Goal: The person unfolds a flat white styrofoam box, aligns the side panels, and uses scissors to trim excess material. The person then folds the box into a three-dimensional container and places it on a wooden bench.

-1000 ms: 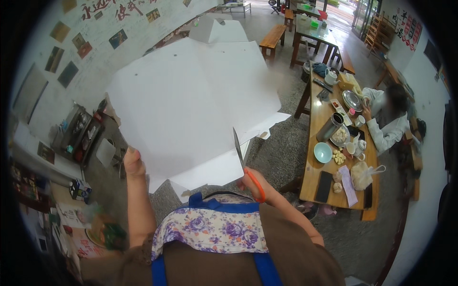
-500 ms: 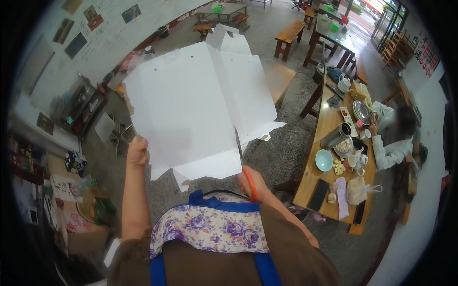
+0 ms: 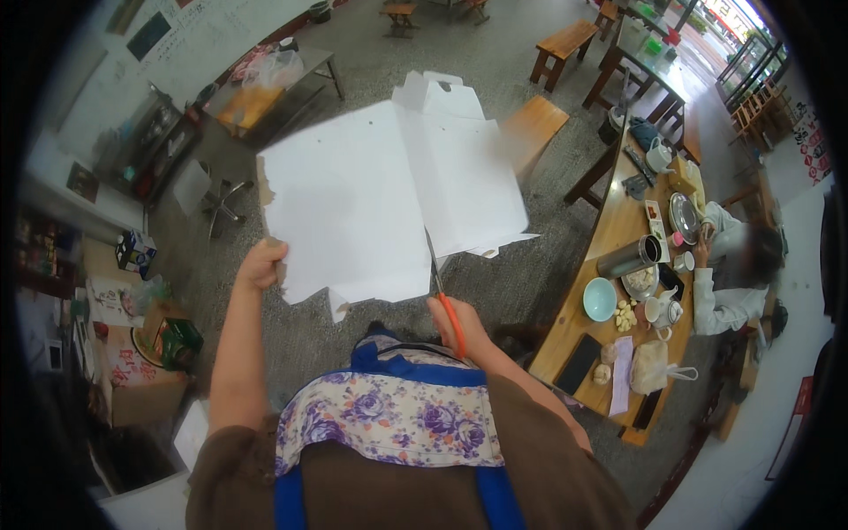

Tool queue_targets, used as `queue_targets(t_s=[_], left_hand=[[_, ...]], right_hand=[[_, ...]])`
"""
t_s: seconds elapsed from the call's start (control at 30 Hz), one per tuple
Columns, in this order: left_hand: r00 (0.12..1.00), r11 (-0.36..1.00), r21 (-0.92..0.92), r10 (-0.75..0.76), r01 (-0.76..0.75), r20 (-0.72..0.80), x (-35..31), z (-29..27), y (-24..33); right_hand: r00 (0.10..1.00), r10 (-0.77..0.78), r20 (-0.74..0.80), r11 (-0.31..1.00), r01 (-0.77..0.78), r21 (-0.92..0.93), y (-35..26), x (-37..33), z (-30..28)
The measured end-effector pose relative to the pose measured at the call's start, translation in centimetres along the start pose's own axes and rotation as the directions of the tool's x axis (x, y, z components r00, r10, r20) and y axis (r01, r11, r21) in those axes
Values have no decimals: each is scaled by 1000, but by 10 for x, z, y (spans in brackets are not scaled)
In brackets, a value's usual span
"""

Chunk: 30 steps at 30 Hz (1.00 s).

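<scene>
A large white cardboard sheet [image 3: 344, 212], an unfolded box with torn, ragged edges, is held up in front of me. My left hand [image 3: 264, 263] pinches its left edge near the lower corner. In my right hand [image 3: 459, 325] is a pair of scissors [image 3: 451, 316] with orange handles. Their blades point away from me and sit at the sheet's near edge, close to the fold line. How far the blades are apart I cannot tell. The right part of the sheet carries flaps and a cut-out tab at its far end.
To the right, a wooden table [image 3: 556, 344] bears a light-blue bowl [image 3: 600, 299], a steel canister [image 3: 629, 258], a teapot and dough-like pieces. A person [image 3: 738, 274] sits at its far side. A wooden bench [image 3: 535, 132] stands beyond the sheet; cardboard boxes [image 3: 146, 389] are at left.
The sheet has come lower and tilted flatter, uncovering a table behind it. Both hands have shifted slightly, still gripping the sheet and scissors. My view has turned a little.
</scene>
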<state>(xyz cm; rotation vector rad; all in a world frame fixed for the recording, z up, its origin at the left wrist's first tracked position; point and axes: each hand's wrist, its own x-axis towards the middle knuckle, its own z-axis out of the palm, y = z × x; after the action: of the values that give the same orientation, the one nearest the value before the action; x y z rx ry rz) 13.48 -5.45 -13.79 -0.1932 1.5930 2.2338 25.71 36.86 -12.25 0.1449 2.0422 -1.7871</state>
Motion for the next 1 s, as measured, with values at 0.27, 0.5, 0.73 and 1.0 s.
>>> queue_targets(t_s=[0.27, 0.5, 0.73, 1.0], left_hand=[[954, 966, 118, -201, 231, -223, 62, -25, -89], [903, 906, 199, -304, 373, -304, 98, -48, -109], [931, 707, -680, -87, -193, -355, 37, 29, -177], [931, 643, -757, -334, 114, -143, 45, 96, -198]], right_hand=[[987, 114, -116, 954, -141, -264, 94, 82, 3], [902, 431, -32, 894, -432, -118, 111, 92, 30], [887, 461, 34, 879, -461, 118, 104, 113, 51], [884, 467, -22, 883, -464, 67, 98, 119, 64]])
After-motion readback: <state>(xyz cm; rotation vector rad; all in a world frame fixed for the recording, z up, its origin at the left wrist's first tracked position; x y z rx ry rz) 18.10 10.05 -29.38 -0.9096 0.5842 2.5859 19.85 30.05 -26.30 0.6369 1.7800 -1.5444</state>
